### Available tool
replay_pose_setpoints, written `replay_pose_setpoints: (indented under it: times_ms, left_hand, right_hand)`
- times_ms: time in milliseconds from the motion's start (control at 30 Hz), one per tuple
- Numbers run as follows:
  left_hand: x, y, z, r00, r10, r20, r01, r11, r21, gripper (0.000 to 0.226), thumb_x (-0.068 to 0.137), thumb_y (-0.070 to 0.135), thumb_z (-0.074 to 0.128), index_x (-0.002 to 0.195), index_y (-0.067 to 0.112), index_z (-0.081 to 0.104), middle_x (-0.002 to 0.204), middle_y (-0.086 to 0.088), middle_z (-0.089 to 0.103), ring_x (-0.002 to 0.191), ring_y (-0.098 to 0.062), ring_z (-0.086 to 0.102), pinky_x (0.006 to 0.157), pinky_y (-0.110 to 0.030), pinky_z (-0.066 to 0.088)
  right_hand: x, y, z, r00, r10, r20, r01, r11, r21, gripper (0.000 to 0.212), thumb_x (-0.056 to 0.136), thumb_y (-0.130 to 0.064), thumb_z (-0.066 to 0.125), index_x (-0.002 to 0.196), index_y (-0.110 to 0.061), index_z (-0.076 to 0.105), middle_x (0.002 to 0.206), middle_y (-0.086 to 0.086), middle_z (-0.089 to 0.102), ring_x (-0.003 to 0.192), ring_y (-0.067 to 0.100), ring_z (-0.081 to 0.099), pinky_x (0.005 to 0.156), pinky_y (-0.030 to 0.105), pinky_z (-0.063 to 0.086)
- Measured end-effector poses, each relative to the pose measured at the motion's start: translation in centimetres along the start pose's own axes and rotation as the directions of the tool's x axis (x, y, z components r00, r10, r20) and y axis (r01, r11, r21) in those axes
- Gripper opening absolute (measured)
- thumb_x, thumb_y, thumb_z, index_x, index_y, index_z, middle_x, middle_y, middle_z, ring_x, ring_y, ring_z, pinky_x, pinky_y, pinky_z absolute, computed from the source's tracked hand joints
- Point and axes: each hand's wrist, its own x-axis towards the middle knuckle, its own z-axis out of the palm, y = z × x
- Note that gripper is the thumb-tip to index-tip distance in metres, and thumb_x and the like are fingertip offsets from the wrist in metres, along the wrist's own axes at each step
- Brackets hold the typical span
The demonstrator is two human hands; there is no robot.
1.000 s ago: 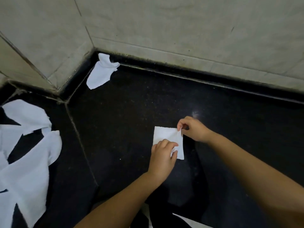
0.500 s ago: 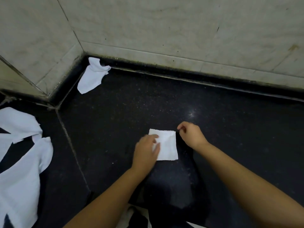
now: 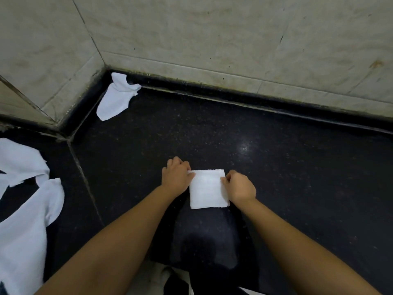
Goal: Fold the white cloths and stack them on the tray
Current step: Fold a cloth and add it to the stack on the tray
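Left hand [image 3: 177,177], right hand [image 3: 240,187]: curled fingers pinch folded cloth [image 3: 208,189] at 9 and 3 o'clock edges. Risk: uneven lift unfolds it; tray unseen.

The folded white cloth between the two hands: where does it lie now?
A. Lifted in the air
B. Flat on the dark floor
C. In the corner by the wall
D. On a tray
B: the folded cloth lies flat on the dark floor, with the left hand at its left edge and the right hand at its right edge; no tray is in view.
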Motion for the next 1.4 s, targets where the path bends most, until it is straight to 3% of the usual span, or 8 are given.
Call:
replay_pose_setpoints:
  times_ms: [167, 300, 533, 700, 900, 1033, 1233, 1400]
  left_hand:
    - [-1.9, 0.2, 0.5, 0.974, -0.152, -0.168, 0.135, 0.985, -0.110, 0.037, 0.094, 0.041, 0.047, 0.119, 0.015, 0.047, 0.124, -0.006, 0.049, 0.116, -0.023, 0.044, 0.095, -0.038, 0.037]
    - [-3.8, 0.8, 2.3, 0.962, -0.268, -0.049, 0.269, 0.963, 0.013, 0.054, 0.092, 0.054, 0.043, 0.125, 0.012, 0.048, 0.129, -0.007, 0.046, 0.122, -0.024, 0.042, 0.099, -0.040, 0.036]
    - [-4.2, 1.8, 2.4, 0.962, -0.260, -0.079, 0.239, 0.948, -0.210, 0.014, 0.092, 0.030, 0.055, 0.096, 0.018, 0.057, 0.110, 0.001, 0.051, 0.105, -0.018, 0.049, 0.092, -0.031, 0.037]
    - [-5.5, 1.4, 0.8, 0.981, -0.192, -0.003, 0.145, 0.754, -0.641, 0.012, 0.087, 0.019, 0.061, 0.085, 0.009, 0.056, 0.078, 0.000, 0.056, 0.073, -0.015, 0.052, 0.063, -0.024, 0.041]
    - [-8.3, 0.1, -1.3, 0.991, -0.047, 0.127, 0.134, 0.476, -0.869, 0.010, 0.089, 0.012, 0.060, 0.083, 0.007, 0.054, 0.084, -0.013, 0.063, 0.079, -0.020, 0.059, 0.069, -0.034, 0.048]
    - [-11.2, -0.1, -2.1, 0.973, 0.098, 0.211, 0.162, 0.363, -0.918, 0.007, 0.092, 0.009, 0.057, 0.086, 0.007, 0.053, 0.094, -0.014, 0.067, 0.088, -0.021, 0.066, 0.072, -0.034, 0.054]
    - [-15.7, 1.7, -0.8, 0.896, 0.300, 0.329, 0.211, 0.364, -0.907, 0.010, 0.092, 0.004, 0.055, 0.102, 0.005, 0.057, 0.097, -0.008, 0.070, 0.091, -0.020, 0.067, 0.081, -0.039, 0.055]
    - [-19.5, 6.7, 2.0, 0.777, 0.457, 0.432, 0.207, 0.462, -0.862, 0.017, 0.092, 0.001, 0.053, 0.103, 0.010, 0.062, 0.095, -0.006, 0.070, 0.088, -0.018, 0.067, 0.076, -0.037, 0.056]
  right_hand:
    - [-0.6, -0.7, 0.4, 0.998, -0.037, -0.048, 0.036, 0.999, -0.014, 0.041, 0.096, -0.042, 0.043, 0.117, -0.007, 0.052, 0.117, 0.010, 0.055, 0.104, 0.025, 0.056, 0.076, 0.034, 0.046]
    - [-0.7, -1.9, 0.6, 1.000, 0.019, 0.010, -0.018, 0.988, -0.153, 0.042, 0.094, -0.036, 0.051, 0.124, -0.007, 0.045, 0.126, 0.011, 0.053, 0.115, 0.026, 0.052, 0.093, 0.037, 0.042]
    - [0.2, -1.9, -0.2, 0.968, 0.155, 0.199, -0.182, 0.975, 0.129, 0.012, 0.088, -0.020, 0.055, 0.097, -0.013, 0.054, 0.105, 0.006, 0.062, 0.088, 0.021, 0.059, 0.080, 0.034, 0.052]
    - [-1.5, -0.8, -1.0, 0.977, 0.104, 0.185, -0.197, 0.774, 0.602, 0.029, 0.084, -0.014, 0.060, 0.113, -0.012, 0.057, 0.107, 0.004, 0.064, 0.093, 0.020, 0.062, 0.073, 0.030, 0.052]
    - [-6.3, 0.0, -3.1, 0.970, 0.007, 0.244, -0.230, 0.365, 0.902, 0.019, 0.086, -0.001, 0.062, 0.104, 0.004, 0.063, 0.097, 0.018, 0.071, 0.081, 0.026, 0.070, 0.069, 0.035, 0.057]
    - [-11.7, 0.7, -2.9, 0.989, 0.001, 0.145, -0.142, 0.221, 0.965, 0.014, 0.088, -0.001, 0.058, 0.101, 0.000, 0.064, 0.090, 0.012, 0.071, 0.072, 0.020, 0.069, 0.055, 0.028, 0.055]
    - [-20.1, 4.6, -1.2, 0.987, 0.152, 0.055, -0.075, 0.127, 0.989, 0.015, 0.091, -0.004, 0.056, 0.103, -0.005, 0.065, 0.098, 0.010, 0.072, 0.084, 0.023, 0.069, 0.068, 0.036, 0.058]
    - [-27.1, 10.6, -0.9, 0.947, 0.320, 0.004, -0.033, 0.086, 0.996, 0.019, 0.091, -0.006, 0.055, 0.108, -0.007, 0.065, 0.102, 0.010, 0.071, 0.087, 0.024, 0.068, 0.077, 0.040, 0.056]
